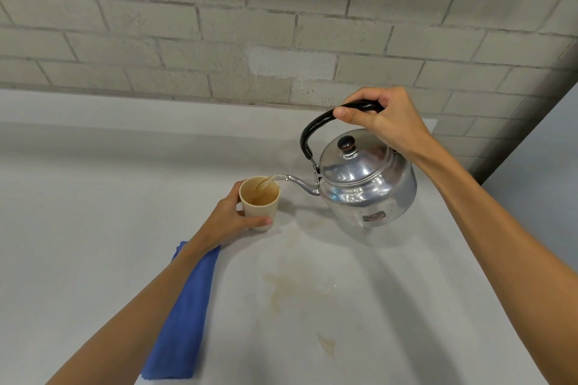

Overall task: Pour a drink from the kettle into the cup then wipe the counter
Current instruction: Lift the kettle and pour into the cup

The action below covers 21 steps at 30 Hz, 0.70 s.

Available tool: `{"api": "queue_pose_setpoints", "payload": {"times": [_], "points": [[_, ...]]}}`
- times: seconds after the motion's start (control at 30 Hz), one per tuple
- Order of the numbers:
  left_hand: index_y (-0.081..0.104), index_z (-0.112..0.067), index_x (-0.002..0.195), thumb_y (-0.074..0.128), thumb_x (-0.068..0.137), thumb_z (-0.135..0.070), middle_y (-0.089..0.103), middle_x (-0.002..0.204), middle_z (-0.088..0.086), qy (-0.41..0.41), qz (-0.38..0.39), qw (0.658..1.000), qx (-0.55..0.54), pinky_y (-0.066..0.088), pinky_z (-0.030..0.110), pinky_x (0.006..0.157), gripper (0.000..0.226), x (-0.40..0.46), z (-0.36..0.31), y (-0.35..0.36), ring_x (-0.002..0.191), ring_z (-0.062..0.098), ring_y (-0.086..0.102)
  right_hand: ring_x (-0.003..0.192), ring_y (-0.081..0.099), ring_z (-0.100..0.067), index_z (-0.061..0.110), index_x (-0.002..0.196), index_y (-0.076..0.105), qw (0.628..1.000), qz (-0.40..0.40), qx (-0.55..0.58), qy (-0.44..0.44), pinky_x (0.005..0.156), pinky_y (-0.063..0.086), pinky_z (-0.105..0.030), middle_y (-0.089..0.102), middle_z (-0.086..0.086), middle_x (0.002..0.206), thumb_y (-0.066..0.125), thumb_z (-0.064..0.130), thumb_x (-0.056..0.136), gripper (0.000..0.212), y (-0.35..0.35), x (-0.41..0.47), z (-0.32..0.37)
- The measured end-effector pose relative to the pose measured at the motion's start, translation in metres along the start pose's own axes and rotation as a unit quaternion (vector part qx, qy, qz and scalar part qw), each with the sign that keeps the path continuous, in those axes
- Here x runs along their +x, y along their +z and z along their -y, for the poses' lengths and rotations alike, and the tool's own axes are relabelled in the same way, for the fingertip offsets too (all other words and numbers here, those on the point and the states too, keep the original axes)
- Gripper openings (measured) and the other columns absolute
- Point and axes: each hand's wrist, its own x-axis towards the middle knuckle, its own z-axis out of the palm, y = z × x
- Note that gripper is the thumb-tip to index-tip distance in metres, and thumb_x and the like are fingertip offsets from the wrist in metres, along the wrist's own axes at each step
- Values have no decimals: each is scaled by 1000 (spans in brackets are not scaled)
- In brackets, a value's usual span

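Overhead, right hand (386, 117) tipping kettle (366, 178); left hand (230, 219) around cup (259, 201).

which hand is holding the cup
The left hand grips the beige cup on the counter; the right hand holds the kettle handle, pouring.

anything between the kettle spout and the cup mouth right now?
Nothing visible. The kettle spout sits right at the cup rim, and the stream drops straight in. The left hand grips the cup's side, below the opening; the right hand holds the handle.
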Motion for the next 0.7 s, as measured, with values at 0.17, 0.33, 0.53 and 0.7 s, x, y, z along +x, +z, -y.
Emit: {"api": "queue_pose_setpoints", "payload": {"times": [0.17, 0.33, 0.53, 0.7], "points": [[43, -42, 123, 87, 56, -39, 59, 116, -21, 0, 1, 1000, 8, 54, 36, 90, 79, 1, 1, -1, 107, 3, 57, 66, 59, -5, 21, 82, 73, 1000, 4, -14, -2, 67, 45, -18, 68, 5, 71, 75, 40, 73, 22, -2, 0, 3], [44, -44, 122, 87, 55, -40, 60, 115, -21, -1, 1, 1000, 6, 54, 36, 90, 80, 1, 2, -1, 106, 1, 57, 69, 59, -12, 17, 84, 73, 1000, 12, -21, -10, 68, 46, -25, 70, -7, 76, 74, 42, 74, 27, -5, 0, 5], [45, -45, 120, 88, 55, -39, 61, 113, -24, -3, 1, 1000, 8, 54, 33, 88, 79, 2, 3, -1, 105, 0, 58, 59, 54, 1, 19, 84, 73, 999, 17, -31, -8, 61, 41, -12, 66, 7, 68, 74, 42, 73, 25, -7, 1, 8], [45, -45, 119, 88, 54, -40, 61, 111, -26, -4, -1, 1000, 8, 54, 30, 86, 78, 3, 2, -1, 103, -2, 58, 55, 53, 5, 25, 81, 72, 999, 19, -38, -11, 56, 38, -6, 63, 22, 58, 74, 43, 73, 20, -7, 1, 9]]}}
